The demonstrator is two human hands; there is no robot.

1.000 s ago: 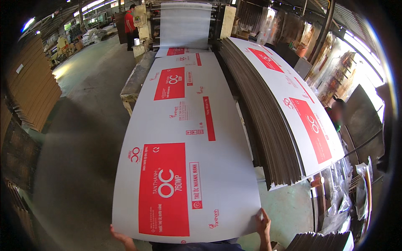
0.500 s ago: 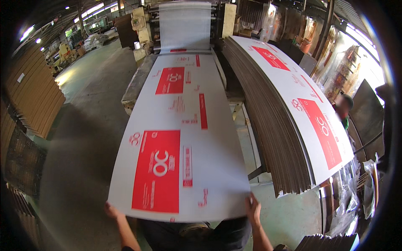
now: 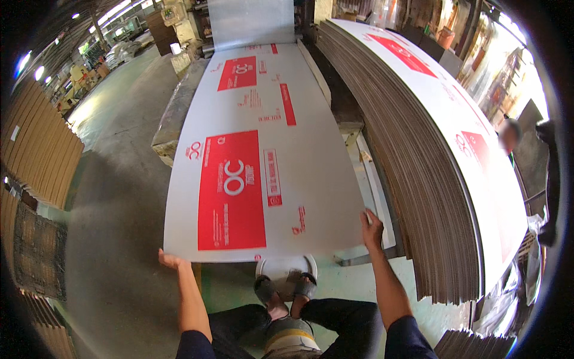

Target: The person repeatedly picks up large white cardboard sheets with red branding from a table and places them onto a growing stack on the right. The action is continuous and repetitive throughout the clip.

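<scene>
A long white cardboard sheet (image 3: pixel 317 179) with red printed blocks stretches from a roller machine (image 3: pixel 251 24) toward me. Its near end is held up between my two hands. My left hand (image 3: pixel 172 258) grips the near left corner, with the fingers partly hidden by the board. At the right edge, close to the near corner, my right hand (image 3: pixel 372 228) pinches the sheet. On the right stands a tall stack of brown-edged sheets (image 3: pixel 418 161), and its top sheet (image 3: pixel 472 173) has the same white face and red print.
My sandalled feet (image 3: pixel 287 290) are on a round white base (image 3: pixel 308 263) beneath the sheet's near edge. More brown board stacks (image 3: pixel 45 143) stand at the left. A person (image 3: pixel 510 134) is beyond the right stack. Plastic wrapping (image 3: pixel 505 305) hangs at the lower right.
The sheet's near edge and both hands are now higher in the picture, farther forward against the stack. The view has tilted down, bringing my feet and legs into sight.
</scene>
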